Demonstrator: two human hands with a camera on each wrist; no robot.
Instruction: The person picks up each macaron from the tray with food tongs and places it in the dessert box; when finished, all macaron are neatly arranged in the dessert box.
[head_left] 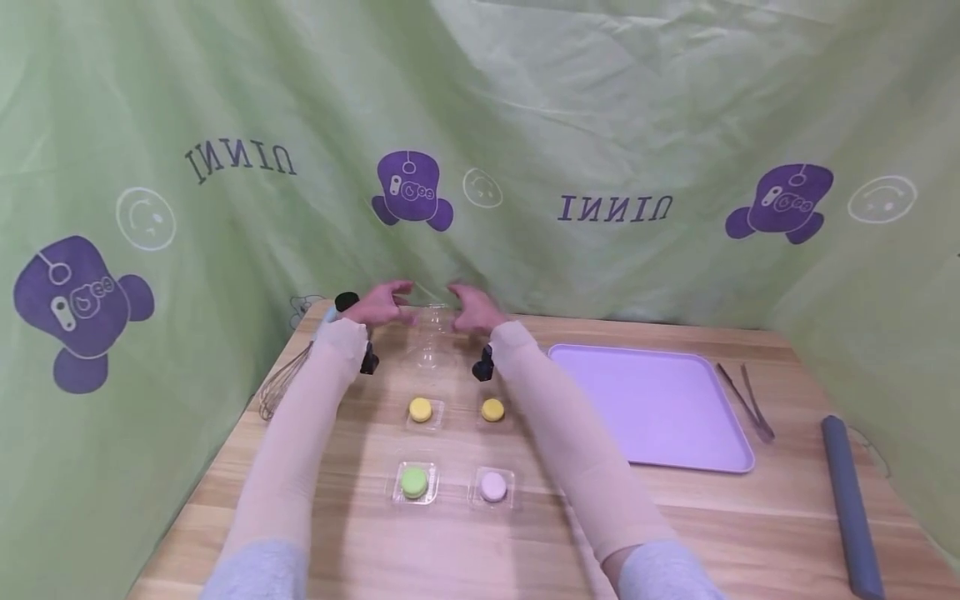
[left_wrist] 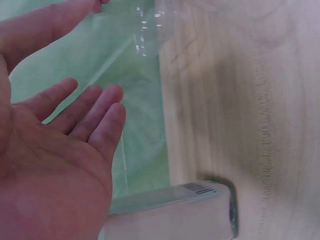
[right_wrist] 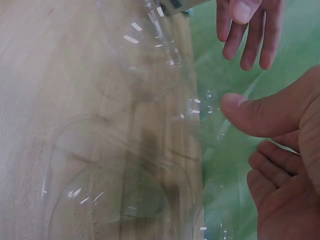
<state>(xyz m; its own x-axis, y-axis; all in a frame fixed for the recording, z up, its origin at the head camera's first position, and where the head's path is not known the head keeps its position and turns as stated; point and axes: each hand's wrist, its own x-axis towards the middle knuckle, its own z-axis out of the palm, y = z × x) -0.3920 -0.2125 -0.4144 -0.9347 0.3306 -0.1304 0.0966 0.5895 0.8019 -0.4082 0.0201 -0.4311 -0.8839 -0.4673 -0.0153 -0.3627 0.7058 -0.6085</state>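
Observation:
My left hand [head_left: 378, 307] reaches to the back of the table, palm facing inward and nothing in its grasp. Opposite it, my right hand [head_left: 476, 308] has its thumb apart from loosely bent fingers. Between the hands stand clear plastic pieces [head_left: 433, 318], see-through and hard to outline. In the right wrist view a rounded clear plastic piece [right_wrist: 117, 195] lies over the wood, apart from the right fingers. Nearer the front, two yellow macarons [head_left: 420, 409], a green macaron [head_left: 414, 482] and a lilac macaron [head_left: 492, 487] sit in small clear trays.
A purple tray [head_left: 652, 408] lies to the right, with tongs [head_left: 757, 412] beside it and a blue-grey cylinder [head_left: 852, 508] farther right. At the left edge is a wire whisk [head_left: 281, 387]. A green curtain [head_left: 525, 267] hangs behind the table.

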